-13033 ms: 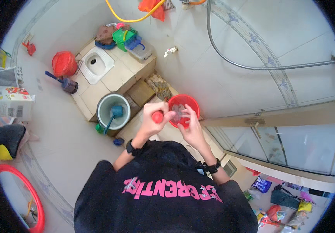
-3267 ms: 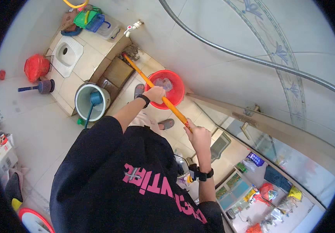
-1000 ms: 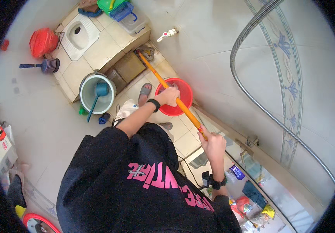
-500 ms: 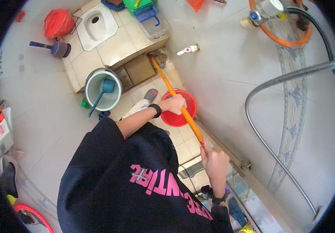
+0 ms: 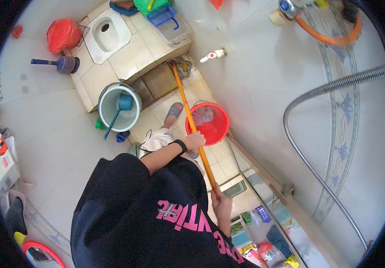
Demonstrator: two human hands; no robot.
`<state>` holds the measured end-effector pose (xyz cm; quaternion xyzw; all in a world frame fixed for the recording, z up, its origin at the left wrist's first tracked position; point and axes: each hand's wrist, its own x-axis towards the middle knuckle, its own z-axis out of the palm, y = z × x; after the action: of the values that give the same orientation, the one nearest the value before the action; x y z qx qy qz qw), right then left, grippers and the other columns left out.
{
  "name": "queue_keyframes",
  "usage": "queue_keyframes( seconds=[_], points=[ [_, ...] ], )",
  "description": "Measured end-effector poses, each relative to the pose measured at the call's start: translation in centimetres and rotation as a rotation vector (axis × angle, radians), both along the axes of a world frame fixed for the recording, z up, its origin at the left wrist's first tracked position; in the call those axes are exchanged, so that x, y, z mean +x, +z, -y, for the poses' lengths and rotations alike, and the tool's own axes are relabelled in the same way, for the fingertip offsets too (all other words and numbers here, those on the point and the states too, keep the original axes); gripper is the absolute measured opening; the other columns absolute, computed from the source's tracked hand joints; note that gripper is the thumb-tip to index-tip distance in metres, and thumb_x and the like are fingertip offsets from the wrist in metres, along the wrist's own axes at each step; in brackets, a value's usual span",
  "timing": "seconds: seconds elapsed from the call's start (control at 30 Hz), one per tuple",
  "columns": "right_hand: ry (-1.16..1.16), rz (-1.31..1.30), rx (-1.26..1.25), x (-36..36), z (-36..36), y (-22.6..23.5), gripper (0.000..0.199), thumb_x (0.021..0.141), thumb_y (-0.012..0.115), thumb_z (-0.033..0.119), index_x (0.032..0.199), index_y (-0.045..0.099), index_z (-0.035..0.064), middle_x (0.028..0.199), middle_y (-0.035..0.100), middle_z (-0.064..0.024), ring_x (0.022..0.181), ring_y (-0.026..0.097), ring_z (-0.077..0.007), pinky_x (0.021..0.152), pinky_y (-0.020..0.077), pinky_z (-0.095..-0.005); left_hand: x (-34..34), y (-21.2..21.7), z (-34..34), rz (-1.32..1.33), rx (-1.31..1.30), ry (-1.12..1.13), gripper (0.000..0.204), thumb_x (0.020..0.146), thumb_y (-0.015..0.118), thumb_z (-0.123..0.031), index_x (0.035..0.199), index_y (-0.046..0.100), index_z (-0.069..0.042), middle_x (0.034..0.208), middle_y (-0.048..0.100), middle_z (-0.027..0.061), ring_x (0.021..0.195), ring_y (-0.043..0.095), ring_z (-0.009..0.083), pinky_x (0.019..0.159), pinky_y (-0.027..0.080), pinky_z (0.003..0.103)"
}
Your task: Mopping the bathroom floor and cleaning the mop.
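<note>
A mop with a yellow-orange pole (image 5: 184, 95) slants from my hands up to the far corner, where its grey strands (image 5: 183, 68) lie on the floor against the tiled step. My left hand (image 5: 194, 141), with a black band at the wrist, is wrapped round the middle of the pole. Lower down, near the pole's end, my right hand (image 5: 221, 205) grips it too, a little blurred. Just right of the pole stands a red bucket (image 5: 214, 127) with a clear, crumpled item inside.
Left of the mop, a pale bucket (image 5: 135, 117) holds a blue dipper (image 5: 124, 102). A squat toilet (image 5: 108, 35) is set in the raised step. A white tap (image 5: 214, 55) juts from the right wall, and a metal hose (image 5: 291, 138) hangs there. A grey slipper (image 5: 175, 109) shows on my foot.
Both hands have moved down and toward me along with the pole, which stands steeper now. The mop's strands remain in the same corner. More of the red bucket's inside shows.
</note>
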<state>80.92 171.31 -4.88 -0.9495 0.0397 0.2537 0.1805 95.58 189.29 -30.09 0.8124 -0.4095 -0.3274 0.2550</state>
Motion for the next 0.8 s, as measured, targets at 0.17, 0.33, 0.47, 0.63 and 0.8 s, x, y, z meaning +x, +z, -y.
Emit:
queue_keyframes(
  seconds=[0.17, 0.33, 0.47, 0.63, 0.8],
  points=[
    [0.272, 0.185, -0.199, 7.3, 4.2, 5.8, 0.039, 0.082, 0.069, 0.022, 0.120, 0.066, 0.0206, 0.057, 0.058, -0.0093, 0.046, 0.057, -0.0252, 0.045, 0.0456, -0.0378, 2.6, 1.9, 3.8, 0.058, -0.387, 0.446, 0.016, 0.054, 0.069, -0.020, 0.067, 0.069, -0.011, 0.069, 0.063, 0.0118, 0.076, 0.061, 0.0304, 0.076, 0.044, 0.042],
    [0.508, 0.164, -0.342, 12.2, 2.2, 9.9, 0.038, 0.085, 0.064, 0.020, 0.123, 0.063, 0.0203, 0.059, 0.057, -0.0088, 0.047, 0.059, -0.0238, 0.045, 0.0469, -0.0360, 3.8, 4.6, 3.8, 0.198, -0.471, 0.721, 0.013, 0.051, 0.066, -0.016, 0.057, 0.058, -0.008, 0.060, 0.057, 0.0112, 0.071, 0.058, 0.0316, 0.071, 0.043, 0.042],
    [0.611, 0.127, -0.376, 13.4, -1.4, 9.0, 0.039, 0.088, 0.060, 0.018, 0.126, 0.061, 0.0165, 0.058, 0.057, -0.0097, 0.047, 0.060, -0.0276, 0.045, 0.0493, -0.0374, 5.3, 4.2, 0.6, 0.187, -0.568, 0.693, 0.016, 0.057, 0.065, -0.020, 0.058, 0.053, -0.010, 0.061, 0.055, 0.0107, 0.067, 0.055, 0.0335, 0.065, 0.040, 0.044],
    [0.445, 0.053, -0.217, 13.8, -2.1, 7.8, 0.037, 0.088, 0.060, 0.019, 0.125, 0.061, 0.0115, 0.061, 0.061, -0.0144, 0.051, 0.062, -0.0319, 0.050, 0.0512, -0.0427, 6.4, 2.7, -1.5, 0.198, -0.560, 0.537, 0.017, 0.055, 0.064, -0.022, 0.055, 0.053, -0.009, 0.060, 0.055, 0.0122, 0.066, 0.056, 0.0356, 0.065, 0.043, 0.046],
    [-0.053, -0.033, 0.172, 9.9, -1.4, 4.8, 0.038, 0.085, 0.066, 0.014, 0.122, 0.063, 0.0082, 0.085, 0.067, -0.0255, 0.062, 0.066, -0.0318, 0.057, 0.0522, -0.0409, 6.3, 0.8, -1.2, 0.013, -0.391, 0.252, 0.017, 0.052, 0.065, -0.020, 0.062, 0.063, -0.006, 0.064, 0.062, 0.0143, 0.066, 0.061, 0.0388, 0.061, 0.048, 0.048]
  ],
)
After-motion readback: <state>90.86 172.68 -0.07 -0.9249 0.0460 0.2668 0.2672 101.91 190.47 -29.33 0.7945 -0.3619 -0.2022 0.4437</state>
